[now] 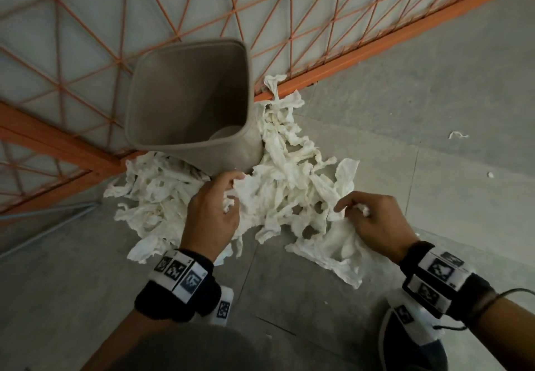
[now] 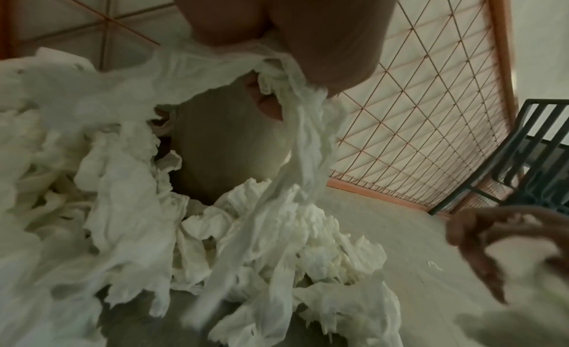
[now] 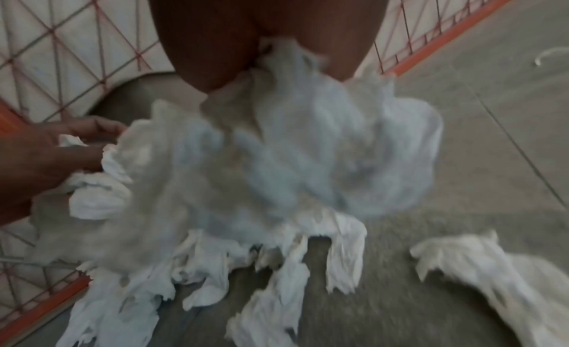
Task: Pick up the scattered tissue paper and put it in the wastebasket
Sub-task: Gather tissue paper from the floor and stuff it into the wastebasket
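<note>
Gathering the tissue paper (image 1: 289, 185) heaped on the floor (image 1: 434, 110) around the wastebasket (image 1: 188, 95), your left hand (image 1: 211, 214) and right hand (image 1: 373, 223) both pinch bunches with curled fingers (image 1: 347, 202); next, you lift them over its rim.

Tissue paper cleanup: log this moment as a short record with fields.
setting: grey floor beside an orange wire fence
wastebasket: grey wastebasket upright by the fence, mouth open, no tissue visible inside
tissue paper: white torn tissue paper heaped around the basket's base
left hand: left hand grips a bunch near the basket
right hand: right hand pinches tissue at the heap's right edge
strays: small scraps lie apart on the floor
progress: nothing binned yet, as far as visible
</note>
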`<state>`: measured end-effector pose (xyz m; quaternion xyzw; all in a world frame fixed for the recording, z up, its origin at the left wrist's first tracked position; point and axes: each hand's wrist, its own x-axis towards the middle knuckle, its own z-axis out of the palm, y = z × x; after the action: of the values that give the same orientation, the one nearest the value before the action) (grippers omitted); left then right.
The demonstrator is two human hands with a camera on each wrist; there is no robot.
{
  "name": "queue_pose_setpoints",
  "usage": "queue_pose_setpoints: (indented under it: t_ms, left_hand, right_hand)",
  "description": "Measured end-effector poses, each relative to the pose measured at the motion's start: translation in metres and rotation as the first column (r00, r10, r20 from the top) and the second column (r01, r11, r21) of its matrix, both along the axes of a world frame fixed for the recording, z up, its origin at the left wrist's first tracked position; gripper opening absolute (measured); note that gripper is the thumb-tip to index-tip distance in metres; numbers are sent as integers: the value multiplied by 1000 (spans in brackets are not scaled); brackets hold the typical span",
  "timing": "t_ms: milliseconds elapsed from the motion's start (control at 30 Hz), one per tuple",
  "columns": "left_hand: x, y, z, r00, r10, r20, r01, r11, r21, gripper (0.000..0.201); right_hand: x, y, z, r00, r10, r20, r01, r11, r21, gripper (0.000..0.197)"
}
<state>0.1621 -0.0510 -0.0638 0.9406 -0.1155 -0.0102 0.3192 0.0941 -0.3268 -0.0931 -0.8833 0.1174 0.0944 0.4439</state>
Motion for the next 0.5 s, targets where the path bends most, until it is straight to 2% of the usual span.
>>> queue_pose_setpoints:
  t_ms: [33,133,233,300,367,500]
  left_hand:
    - [-1,-1,4,999,-27,37,28,1000,-12,32]
    - [2,-7,22,990,-32,138,39,998,-45,8]
    - [3,-12,50,985,-29,169,34,999,-29,25]
    - [6,-11,69,976,-66,208,72,997,-23,19]
    - [12,-7,92,967,-90,240,105,993,-49,10]
    - [37,1,142,956,-84,281,139,973,-185,20]
  right_hand:
    - [3,-1,10,1000,-9,9,9,1000,17,34]
    - [18,-1,45,999,11,35,-14,998,63,14]
    - [36,1,76,990,93,102,-98,994,44,21]
    - [49,6,99,962,176,211,-183,983,12,30]
    - [60,15,127,917,246,312,-272,962,39,31]
    - [92,39,180,812,402,423,-443,897,-1,22]
